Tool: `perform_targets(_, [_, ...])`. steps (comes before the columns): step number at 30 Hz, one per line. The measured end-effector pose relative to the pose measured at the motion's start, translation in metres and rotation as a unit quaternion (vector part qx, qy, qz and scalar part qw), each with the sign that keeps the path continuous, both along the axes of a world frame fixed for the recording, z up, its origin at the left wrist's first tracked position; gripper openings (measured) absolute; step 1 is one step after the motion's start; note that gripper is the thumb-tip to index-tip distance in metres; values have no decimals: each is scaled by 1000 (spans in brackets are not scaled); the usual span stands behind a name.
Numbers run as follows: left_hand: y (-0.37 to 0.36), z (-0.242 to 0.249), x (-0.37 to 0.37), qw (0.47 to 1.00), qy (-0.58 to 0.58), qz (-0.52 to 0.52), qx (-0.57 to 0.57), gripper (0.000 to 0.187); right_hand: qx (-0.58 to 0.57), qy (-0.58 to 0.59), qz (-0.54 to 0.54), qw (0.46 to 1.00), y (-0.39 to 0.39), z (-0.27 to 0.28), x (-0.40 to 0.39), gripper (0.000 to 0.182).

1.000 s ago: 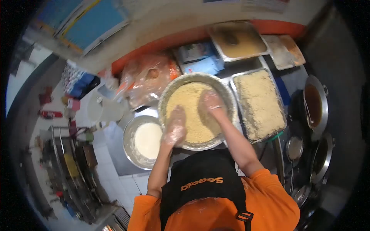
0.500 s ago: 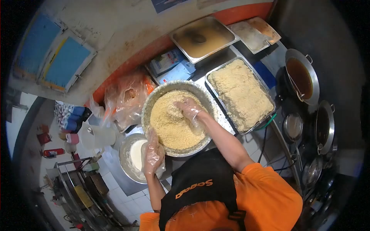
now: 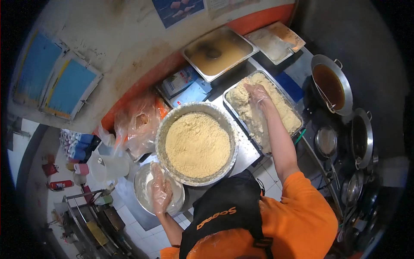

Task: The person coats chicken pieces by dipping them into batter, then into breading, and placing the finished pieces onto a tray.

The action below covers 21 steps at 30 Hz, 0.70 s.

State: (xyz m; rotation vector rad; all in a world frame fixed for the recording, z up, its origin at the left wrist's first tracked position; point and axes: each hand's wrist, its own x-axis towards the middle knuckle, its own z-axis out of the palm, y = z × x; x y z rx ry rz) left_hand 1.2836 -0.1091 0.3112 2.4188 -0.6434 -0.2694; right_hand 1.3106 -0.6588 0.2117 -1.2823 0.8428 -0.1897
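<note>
My left hand [image 3: 160, 191], in a clear plastic glove, is over the metal bowl of white batter [image 3: 177, 199], its fingers stretched out and apparently empty. My right hand [image 3: 258, 94], also gloved, reaches to the far-left part of a metal tray [image 3: 228, 103] heaped with pale crumb-covered food [image 3: 279, 105]. Its fingers curl down into the crumbs, and whatever they hold is hidden. Between the two hands stands a large round metal basin [image 3: 235, 149] of yellowish crumbs [image 3: 198, 144].
Behind the tray sits a rectangular pan of cloudy tan liquid [image 3: 222, 52]. A wok of brown liquid [image 3: 332, 84] and a second wok [image 3: 361, 138] stand at right, near a strainer [image 3: 326, 141]. Plastic bags [image 3: 140, 129] lie left of the basin.
My right hand has left the crumbs in the basin and moved right to the tray. My left hand has shifted from the basin's edge down over the batter bowl.
</note>
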Motion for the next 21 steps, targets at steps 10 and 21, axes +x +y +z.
perform_targets(10, [9,4,19,1000,-10,25,-7,64,-488,281,12,827,-19,48,14,47])
perform_targets(21, [14,-20,171,991,-69,88,-72,47,-573,342,190,720,52,4,37,93])
